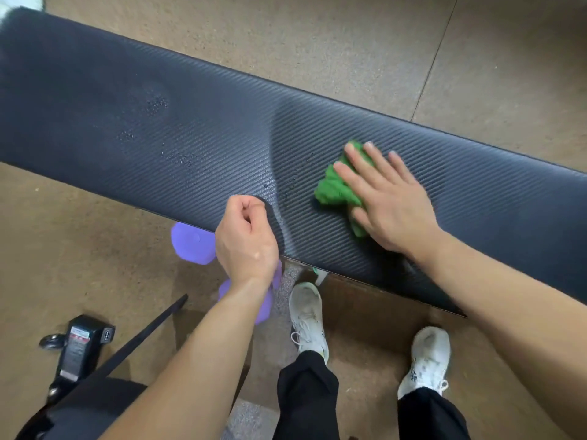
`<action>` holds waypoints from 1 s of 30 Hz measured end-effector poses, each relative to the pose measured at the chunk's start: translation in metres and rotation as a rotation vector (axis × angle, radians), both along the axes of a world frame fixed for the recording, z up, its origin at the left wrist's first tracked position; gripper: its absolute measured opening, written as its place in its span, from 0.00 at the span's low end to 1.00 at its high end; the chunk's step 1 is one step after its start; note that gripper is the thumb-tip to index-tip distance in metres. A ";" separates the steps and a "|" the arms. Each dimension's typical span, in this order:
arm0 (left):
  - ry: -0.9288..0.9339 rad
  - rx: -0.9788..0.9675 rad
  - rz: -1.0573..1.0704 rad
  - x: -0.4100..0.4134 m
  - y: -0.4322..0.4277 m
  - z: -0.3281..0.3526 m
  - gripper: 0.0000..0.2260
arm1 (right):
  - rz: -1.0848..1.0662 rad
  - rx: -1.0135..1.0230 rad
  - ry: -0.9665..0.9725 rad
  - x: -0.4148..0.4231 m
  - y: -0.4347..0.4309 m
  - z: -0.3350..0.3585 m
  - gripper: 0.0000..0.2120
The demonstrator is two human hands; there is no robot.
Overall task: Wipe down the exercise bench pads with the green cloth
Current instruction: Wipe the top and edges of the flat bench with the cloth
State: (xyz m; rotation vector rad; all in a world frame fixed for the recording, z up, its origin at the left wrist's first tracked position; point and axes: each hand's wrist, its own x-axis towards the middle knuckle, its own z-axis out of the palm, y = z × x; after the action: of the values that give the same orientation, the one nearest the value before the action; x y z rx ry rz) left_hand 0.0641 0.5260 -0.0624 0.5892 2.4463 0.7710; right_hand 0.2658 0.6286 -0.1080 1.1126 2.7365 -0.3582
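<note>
A right hand (389, 201), fingers spread, presses the bunched green cloth (341, 185) onto the bench pad (197, 122) as the left hand (246, 236), loosely fisted and empty, hovers at eight o'clock; droplets toward ten o'clock risk being missed.

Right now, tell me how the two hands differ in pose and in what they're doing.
The right hand lies flat, fingers spread, pressing the green cloth on the bench pad. The left hand is curled in a loose fist at the pad's near edge, touching no cloth. Both are bare and over the same pad.
</note>
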 end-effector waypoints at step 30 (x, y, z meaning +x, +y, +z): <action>0.498 -0.130 -0.874 0.105 -0.011 -0.043 0.39 | -0.178 0.082 0.289 0.002 0.027 0.002 0.24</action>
State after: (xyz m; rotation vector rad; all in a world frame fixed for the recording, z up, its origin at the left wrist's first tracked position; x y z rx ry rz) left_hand 0.1687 0.5146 -0.1054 1.7869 2.2365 0.0992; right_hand 0.2676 0.6558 -0.1062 1.4339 2.9279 -0.4682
